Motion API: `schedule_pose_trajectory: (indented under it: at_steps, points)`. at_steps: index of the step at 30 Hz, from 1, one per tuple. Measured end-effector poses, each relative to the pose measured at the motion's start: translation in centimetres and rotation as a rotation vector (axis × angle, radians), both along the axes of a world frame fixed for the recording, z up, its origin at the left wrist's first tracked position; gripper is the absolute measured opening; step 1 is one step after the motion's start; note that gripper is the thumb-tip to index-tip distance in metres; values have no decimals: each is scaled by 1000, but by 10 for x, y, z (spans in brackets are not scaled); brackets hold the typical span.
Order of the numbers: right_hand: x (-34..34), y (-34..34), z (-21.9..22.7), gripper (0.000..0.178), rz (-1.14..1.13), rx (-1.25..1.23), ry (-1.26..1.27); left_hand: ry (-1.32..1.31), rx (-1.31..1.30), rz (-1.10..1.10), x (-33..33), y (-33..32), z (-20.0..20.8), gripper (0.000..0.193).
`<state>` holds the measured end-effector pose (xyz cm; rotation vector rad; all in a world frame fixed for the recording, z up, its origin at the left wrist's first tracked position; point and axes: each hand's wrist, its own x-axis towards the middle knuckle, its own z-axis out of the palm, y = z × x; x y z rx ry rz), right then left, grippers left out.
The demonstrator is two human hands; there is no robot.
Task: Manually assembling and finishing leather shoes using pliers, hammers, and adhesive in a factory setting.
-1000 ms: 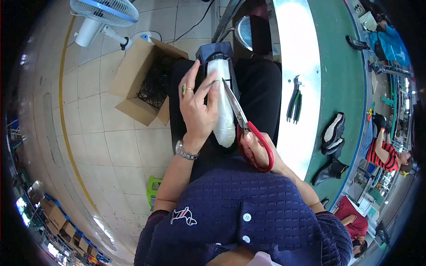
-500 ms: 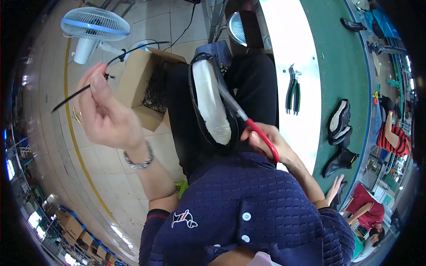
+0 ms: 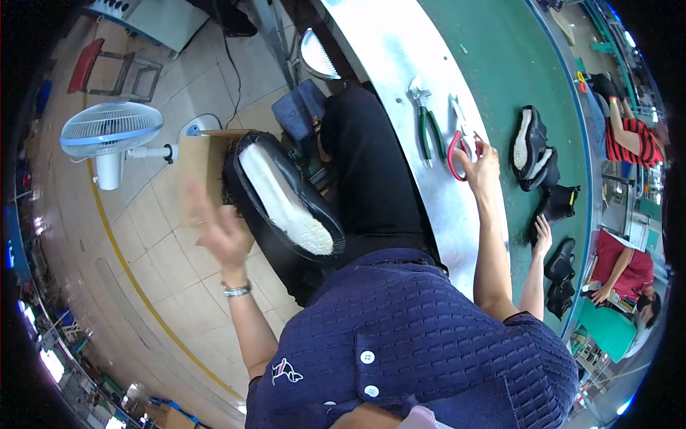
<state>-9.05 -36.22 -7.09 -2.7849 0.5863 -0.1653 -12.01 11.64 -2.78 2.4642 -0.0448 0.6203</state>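
A black shoe upper [image 3: 314, 204], its white underside [image 3: 275, 189] turned up, lies across my left thigh. My left hand [image 3: 223, 232] is over the cardboard box, smeared by motion, its fingers spread and nothing seen in them. On the pale metal strip of the bench to the right, my right hand [image 3: 482, 168] has its fingers on the red handles of a pair of pliers [image 3: 455, 157], whose silver jaws point away from me. Next to them lie green-handled cutting pliers [image 3: 424, 118].
The cardboard box [image 3: 200, 168] stands left of my knee, a fan [image 3: 111, 129] beyond it. Black shoes [image 3: 532, 146] lie on the green belt [image 3: 479, 64]. A co-worker's hand [image 3: 542, 236] touches a black boot [image 3: 561, 204]. A blue bin [image 3: 296, 111] stands between bench and box.
The thin black strip has gone from my left hand, which has dropped lower. My right hand has carried the red-handled pliers from the shoe to the bench. The view has turned right.
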Motion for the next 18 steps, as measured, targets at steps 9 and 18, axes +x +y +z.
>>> schedule_pose_trajectory:
  at_steps: [9, 18]
  points:
    - [46, 54, -9, 57, 260, -44, -222, 88, 212, -448, 72, -109, 25, 45]
    - [83, 68, -18, 47, 217, 149, 127, 573, -80, -542, 172, -88, 36, 42]
